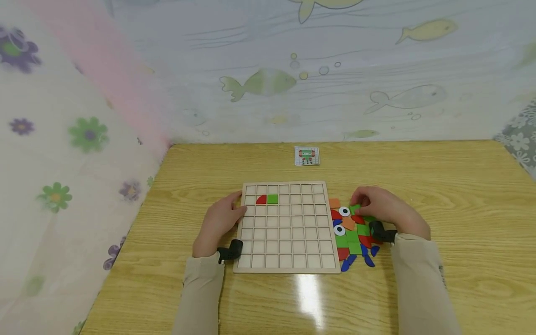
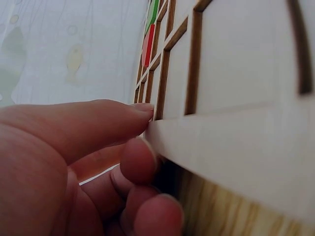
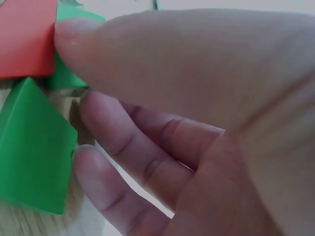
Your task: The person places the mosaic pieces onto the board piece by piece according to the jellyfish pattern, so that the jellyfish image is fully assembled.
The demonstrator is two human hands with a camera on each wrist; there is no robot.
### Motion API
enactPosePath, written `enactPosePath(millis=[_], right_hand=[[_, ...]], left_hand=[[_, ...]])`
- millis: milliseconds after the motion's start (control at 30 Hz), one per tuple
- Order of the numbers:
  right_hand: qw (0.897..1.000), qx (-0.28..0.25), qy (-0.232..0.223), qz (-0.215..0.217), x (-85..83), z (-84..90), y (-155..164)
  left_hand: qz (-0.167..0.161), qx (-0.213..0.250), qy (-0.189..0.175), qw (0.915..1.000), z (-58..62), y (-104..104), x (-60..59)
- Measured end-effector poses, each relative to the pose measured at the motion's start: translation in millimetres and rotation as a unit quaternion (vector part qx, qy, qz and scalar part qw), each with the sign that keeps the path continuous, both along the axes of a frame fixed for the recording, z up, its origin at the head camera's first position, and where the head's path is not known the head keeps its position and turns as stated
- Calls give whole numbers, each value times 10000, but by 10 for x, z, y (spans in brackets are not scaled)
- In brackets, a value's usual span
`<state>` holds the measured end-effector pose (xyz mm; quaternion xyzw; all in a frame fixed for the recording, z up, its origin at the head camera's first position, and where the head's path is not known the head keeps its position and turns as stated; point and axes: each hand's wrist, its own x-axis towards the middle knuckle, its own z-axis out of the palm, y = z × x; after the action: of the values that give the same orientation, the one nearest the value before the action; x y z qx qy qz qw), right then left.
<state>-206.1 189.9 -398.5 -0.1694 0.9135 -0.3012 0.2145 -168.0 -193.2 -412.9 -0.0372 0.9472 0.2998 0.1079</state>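
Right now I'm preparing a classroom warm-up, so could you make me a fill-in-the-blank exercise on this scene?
On the board, a red piece sits immediately left of a ____ square.
The board carries exactly ____ pieces.
The left hand is at the board's ____ edge.
The right hand is at loose pieces beside the board's ____ edge.

Missing words: green; two; left; right.

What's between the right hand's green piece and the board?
An eye, a red piece and an orange piece lie between the green piece and the board; the right hand could probably lift it over them.
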Motion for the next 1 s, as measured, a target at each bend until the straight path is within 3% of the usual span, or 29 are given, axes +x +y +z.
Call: enactPosePath(millis=[233,433,633,1000], right_hand=[[9998,-4,125,-142,-10,5,-31],[9962,65,747,-433,-19,17,-208],[9942,-32,1062,-135,-46,23,-509],[9942,-279,1021,214,-131,12,-954]], left_hand=[[26,39,23,10000,-21,-22,8],[22,73,39,10000,-26,-21,7],[16,32,71,10000,-13,-18,5],[-1,-21,122,9999,-24,-13,-1]])
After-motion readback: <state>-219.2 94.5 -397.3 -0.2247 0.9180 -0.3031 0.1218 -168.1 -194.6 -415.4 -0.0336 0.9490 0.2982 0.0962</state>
